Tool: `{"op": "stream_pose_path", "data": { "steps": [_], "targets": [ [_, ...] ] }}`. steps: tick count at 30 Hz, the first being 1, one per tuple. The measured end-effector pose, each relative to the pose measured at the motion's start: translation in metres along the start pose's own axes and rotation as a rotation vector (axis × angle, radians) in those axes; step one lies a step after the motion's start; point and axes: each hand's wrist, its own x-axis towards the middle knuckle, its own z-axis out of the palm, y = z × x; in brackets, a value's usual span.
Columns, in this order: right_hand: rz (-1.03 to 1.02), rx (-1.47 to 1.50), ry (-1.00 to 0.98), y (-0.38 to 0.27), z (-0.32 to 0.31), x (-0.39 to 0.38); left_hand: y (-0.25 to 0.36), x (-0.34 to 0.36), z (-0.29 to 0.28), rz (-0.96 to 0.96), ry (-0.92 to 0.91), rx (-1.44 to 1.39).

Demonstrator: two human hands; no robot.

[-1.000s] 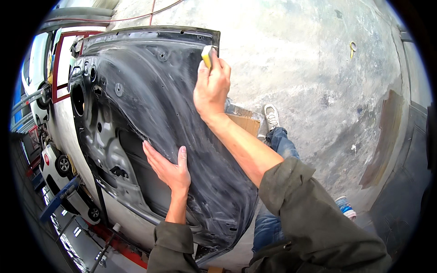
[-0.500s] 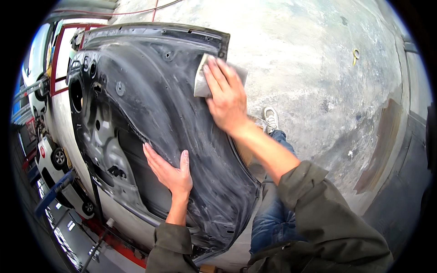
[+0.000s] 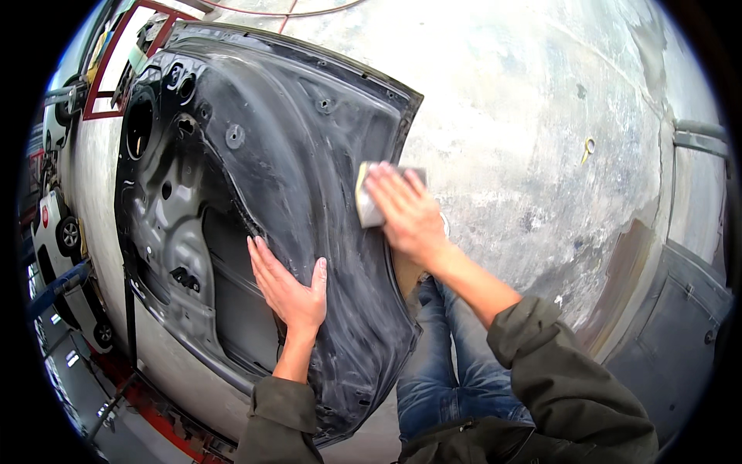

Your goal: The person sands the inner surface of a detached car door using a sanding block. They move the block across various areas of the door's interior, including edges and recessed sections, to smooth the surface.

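Note:
A black car door lies inner side up before me, its surface dull and streaked with whitish scuffs. My left hand rests on it with the fingers stretched out and the thumb apart, beside the large opening, holding nothing. At the door's right edge, my right hand presses a grey sanding pad with a pale yellowish edge, fingers laid over its top. Part of the pad sticks out past the door's rim. The palm hides the rest of it.
Yellow-handled scissors or a similar small tool lie on the stained concrete floor at right. A red frame stands far left, with white vehicles beyond. A dark panel stands at the right.
My right hand has drawn the sanding pad nearer to me along the door's right edge. My left hand stays in about the same place on the door. The view has shifted.

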Motion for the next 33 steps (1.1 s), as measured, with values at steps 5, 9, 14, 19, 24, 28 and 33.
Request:
{"op": "stream_pose_path", "data": {
  "steps": [5, 9, 14, 19, 24, 28, 33],
  "targets": [
    [0.189, 0.092, 0.214, 0.027, -0.058, 0.08, 0.004, 0.004, -0.004, -0.007, 0.026, -0.041],
    [0.111, 0.063, -0.007, 0.029, -0.039, 0.112, 0.008, 0.006, -0.012, -0.042, -0.002, -0.08],
    [0.014, 0.15, -0.053, 0.029, -0.002, 0.174, 0.002, 0.005, -0.016, -0.063, -0.045, -0.07],
    [-0.215, 0.296, -0.117, 0.043, 0.048, 0.291, 0.004, 0.004, -0.01, -0.056, -0.056, -0.046],
    [-0.274, 0.302, -0.195, 0.052, 0.038, 0.287, 0.003, 0.007, -0.01, -0.099, -0.08, -0.014],
    [-0.241, 0.226, -0.351, 0.06, -0.012, 0.205, 0.007, 0.009, -0.017, -0.17, -0.088, 0.012],
    [-0.199, 0.23, -0.444, 0.079, -0.063, 0.127, 0.036, 0.038, -0.005, -0.447, -0.048, 0.045]
  ]
}}
